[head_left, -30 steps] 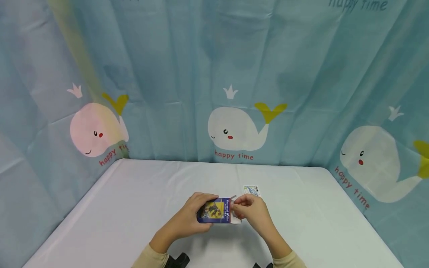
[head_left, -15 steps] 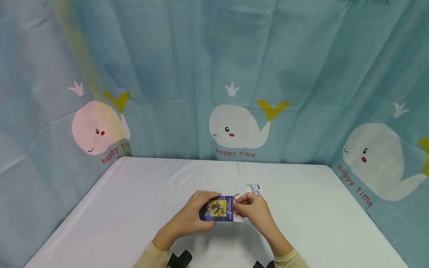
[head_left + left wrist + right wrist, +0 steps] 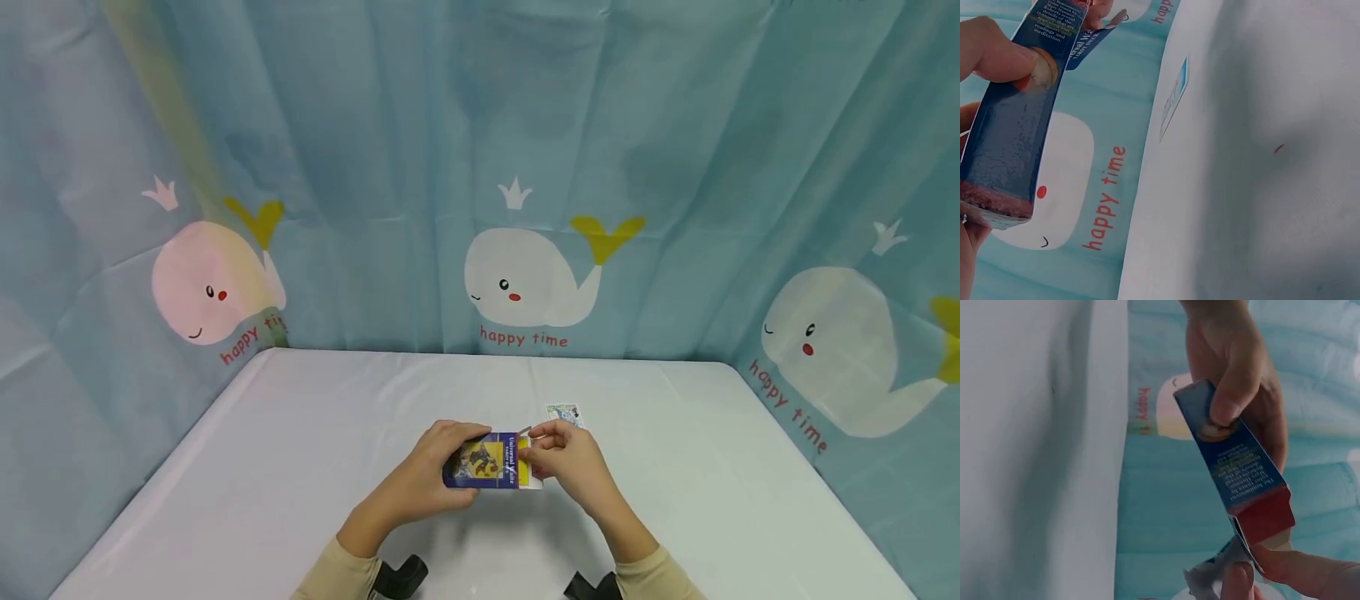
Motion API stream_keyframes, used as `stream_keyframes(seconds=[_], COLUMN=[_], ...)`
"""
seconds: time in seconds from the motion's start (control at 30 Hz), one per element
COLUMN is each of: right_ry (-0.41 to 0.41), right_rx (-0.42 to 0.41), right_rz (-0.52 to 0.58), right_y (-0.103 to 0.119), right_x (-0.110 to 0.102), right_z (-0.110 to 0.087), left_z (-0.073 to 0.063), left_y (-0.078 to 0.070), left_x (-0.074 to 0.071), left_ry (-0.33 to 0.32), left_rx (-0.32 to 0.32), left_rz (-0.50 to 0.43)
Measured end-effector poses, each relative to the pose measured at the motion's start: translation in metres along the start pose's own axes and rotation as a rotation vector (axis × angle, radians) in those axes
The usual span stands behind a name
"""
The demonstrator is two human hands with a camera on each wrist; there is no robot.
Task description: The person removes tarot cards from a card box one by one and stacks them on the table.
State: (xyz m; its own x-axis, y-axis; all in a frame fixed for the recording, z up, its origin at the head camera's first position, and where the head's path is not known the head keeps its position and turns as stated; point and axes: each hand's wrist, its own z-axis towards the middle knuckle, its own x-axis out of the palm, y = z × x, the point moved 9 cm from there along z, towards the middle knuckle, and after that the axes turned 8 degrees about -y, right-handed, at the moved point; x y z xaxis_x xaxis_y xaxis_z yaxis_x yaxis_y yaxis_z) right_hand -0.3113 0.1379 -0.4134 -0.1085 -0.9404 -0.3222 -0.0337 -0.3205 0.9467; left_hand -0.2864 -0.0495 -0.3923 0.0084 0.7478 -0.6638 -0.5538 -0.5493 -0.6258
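Note:
My left hand point(image 3: 427, 475) grips a blue tarot card box point(image 3: 480, 462) above the table, thumb and fingers on opposite narrow sides. In the left wrist view, its thumb presses the printed side of the box point(image 3: 1016, 119). The box's right end is open, with its flaps out. There my right hand point(image 3: 570, 462) pinches a yellow card or booklet point(image 3: 523, 462) that sticks partly out. From the right wrist, my thumb and fingers point(image 3: 1297, 572) close at the mouth beside the red side flap point(image 3: 1266, 515); what exactly lies between them is partly hidden.
A single illustrated card point(image 3: 565, 413) lies on the white-covered table point(image 3: 337, 417) just behind the right hand. Blue curtains point(image 3: 360, 275) printed with whales surround the far and side edges. Black straps point(image 3: 401, 577) sit at the wrists.
Yellow now shows at the box's open end, where it was hidden before, and the right fingers have shifted slightly. The left hand keeps its grip. The head view has shifted a little.

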Motion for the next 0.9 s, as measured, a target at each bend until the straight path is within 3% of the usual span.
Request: stream_keyframes(seconds=[0.43,0.9], right_ry=[0.033,0.005], right_rx=[-0.045,-0.051], right_rz=[-0.018,-0.049], right_y=[0.006,0.008], right_x=[-0.014,-0.029], right_z=[0.003,0.009], left_z=[-0.002,0.000], left_y=[0.004,0.006], left_x=[-0.001,-0.006], left_ry=[-0.002,-0.023], left_rx=[-0.015,0.007], left_rz=[-0.005,-0.001])
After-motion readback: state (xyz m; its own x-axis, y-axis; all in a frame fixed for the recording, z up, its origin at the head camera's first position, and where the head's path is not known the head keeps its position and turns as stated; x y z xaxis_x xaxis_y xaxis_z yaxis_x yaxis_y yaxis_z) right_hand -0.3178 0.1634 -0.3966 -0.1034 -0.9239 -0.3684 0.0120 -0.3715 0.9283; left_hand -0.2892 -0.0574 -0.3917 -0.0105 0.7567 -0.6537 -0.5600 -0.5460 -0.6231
